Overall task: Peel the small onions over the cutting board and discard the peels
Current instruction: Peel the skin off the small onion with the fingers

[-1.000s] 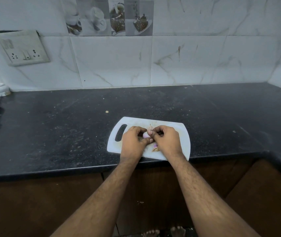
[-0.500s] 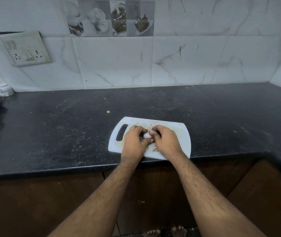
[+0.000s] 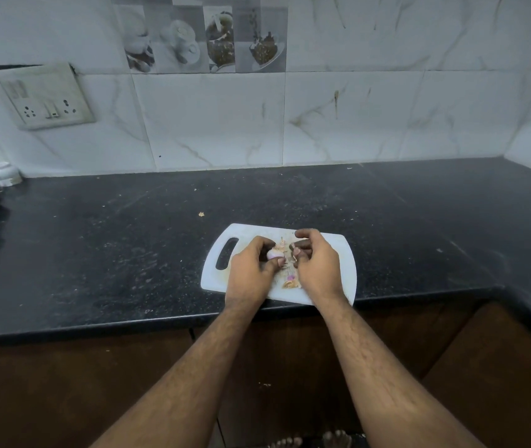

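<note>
Still, onion (image 3: 273,254) between hands (image 3: 285,263).

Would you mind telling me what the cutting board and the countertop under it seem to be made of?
The cutting board looks like white plastic: thin, matte, uniformly coloured, with a moulded handle slot and rounded corners. The countertop seems to be polished dark stone, possibly granite: black with fine pale speckles and a soft sheen, though a laminate imitation cannot be ruled out.

Black stone counter (image 3: 128,253) bears a white cutting board (image 3: 215,276) and crumbs.
</note>
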`<state>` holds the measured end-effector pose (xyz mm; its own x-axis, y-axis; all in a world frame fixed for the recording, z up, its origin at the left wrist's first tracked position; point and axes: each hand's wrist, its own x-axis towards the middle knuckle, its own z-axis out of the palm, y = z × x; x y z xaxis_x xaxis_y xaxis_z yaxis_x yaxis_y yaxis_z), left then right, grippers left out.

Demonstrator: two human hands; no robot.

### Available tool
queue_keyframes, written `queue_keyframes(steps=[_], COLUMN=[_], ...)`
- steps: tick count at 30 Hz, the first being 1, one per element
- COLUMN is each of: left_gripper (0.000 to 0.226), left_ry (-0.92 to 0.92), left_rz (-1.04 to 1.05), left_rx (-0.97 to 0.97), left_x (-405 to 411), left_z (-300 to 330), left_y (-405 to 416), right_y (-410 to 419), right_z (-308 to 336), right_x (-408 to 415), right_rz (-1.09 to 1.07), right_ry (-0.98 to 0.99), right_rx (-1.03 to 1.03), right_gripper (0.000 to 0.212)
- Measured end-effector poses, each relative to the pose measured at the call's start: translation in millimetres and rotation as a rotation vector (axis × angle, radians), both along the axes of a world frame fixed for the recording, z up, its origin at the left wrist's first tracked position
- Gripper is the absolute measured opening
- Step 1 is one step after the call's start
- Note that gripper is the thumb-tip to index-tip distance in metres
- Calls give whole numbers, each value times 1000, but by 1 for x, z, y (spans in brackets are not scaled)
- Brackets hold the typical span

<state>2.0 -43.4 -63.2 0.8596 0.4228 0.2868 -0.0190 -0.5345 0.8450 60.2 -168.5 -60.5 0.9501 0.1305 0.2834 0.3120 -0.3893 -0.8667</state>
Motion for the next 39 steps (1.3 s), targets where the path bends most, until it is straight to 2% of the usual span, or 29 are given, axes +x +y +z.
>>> queue_keyframes(steps=[2,13,17,31,35,39], left_gripper=[28,23,41,37,48,37], left_ry=[-12,-91,-36,-43,-32,-22], left_rz=[-8,-56,-132,-49,-17,10], left_rx=[-19,-82,-130,-73,-93,-66], left_x=[-2,-4,-4,-2,-2,-1], left_z=[1,2,1,-1,0,-1], left_y=[0,2,7,1,1,2], right_y=[2,-2,-2,0,4,3], right_z=[1,4,2,0,0,2], right_x=[-3,0,2,1,1,-2], right_rz=[14,110,82,199,152,109], right_ry=[-42,4,26,-59,-55,-50], right_rx=[-61,17,45,-12,-68,-114], right_gripper=[33,11,9,9,9,13])
